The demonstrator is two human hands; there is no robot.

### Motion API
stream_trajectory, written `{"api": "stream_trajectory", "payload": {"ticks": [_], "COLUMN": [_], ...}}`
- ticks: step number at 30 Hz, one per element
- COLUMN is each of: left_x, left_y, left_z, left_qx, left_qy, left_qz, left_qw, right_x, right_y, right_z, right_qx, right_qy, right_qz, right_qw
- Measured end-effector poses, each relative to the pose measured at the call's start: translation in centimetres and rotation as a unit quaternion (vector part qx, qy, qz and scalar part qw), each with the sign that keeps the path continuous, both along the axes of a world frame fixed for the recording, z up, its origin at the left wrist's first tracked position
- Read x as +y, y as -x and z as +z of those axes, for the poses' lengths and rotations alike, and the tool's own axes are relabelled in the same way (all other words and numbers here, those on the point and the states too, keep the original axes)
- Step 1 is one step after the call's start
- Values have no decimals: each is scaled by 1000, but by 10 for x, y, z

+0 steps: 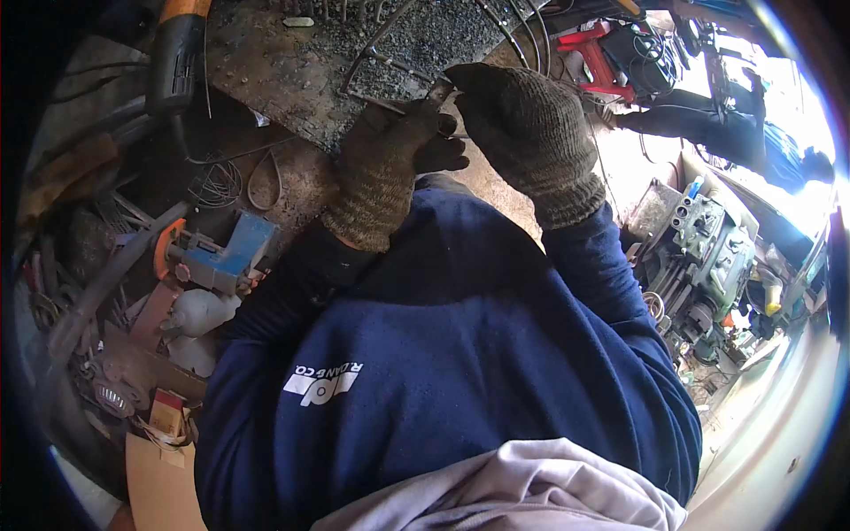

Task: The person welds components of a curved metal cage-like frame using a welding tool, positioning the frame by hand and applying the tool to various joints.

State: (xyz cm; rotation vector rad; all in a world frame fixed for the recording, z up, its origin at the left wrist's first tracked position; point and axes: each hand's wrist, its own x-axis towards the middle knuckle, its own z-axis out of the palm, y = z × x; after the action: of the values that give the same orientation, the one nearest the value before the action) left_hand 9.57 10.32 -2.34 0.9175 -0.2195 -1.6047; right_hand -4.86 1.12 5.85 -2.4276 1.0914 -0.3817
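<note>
Both my hands wear dark knitted work gloves with coated fingers. My left hand [381, 168] is closed at the near edge of the worktable, pinching a small metal piece [440, 91] at its fingertips. Just right of it, my right hand [531, 133] is curled with its fingers bent toward that piece; whatever lies between them is hidden by the glove. A bent metal rod frame [390, 62] lies on the table, one rod reaching to my left hand.
The metal worktable [257, 75] carries dark grit and curved rods [509, 31]. At the left hang an orange-and-black power tool [173, 66] and, lower, a blue clamp-like device [243, 248]. Right are a red plastic stool [598, 62], a green machine [708, 239] and another person [717, 128].
</note>
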Motion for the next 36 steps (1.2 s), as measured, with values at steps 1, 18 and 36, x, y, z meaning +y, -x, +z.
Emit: {"api": "stream_trajectory", "payload": {"ticks": [1,18,36], "left_x": [0,5,2], "left_y": [1,6,9], "left_z": [-2,6,13], "left_qx": [9,51,4], "left_qy": [3,-19,-36], "left_qz": [6,-32,-18], "left_qw": [1000,998,999], "right_x": [-1,0,7], "right_y": [-1,47,41], "right_z": [1,4,-1], "right_qx": [13,-72,-67], "right_qy": [-3,8,-25], "right_qz": [0,-160,-101], "right_qw": [1000,984,992]}}
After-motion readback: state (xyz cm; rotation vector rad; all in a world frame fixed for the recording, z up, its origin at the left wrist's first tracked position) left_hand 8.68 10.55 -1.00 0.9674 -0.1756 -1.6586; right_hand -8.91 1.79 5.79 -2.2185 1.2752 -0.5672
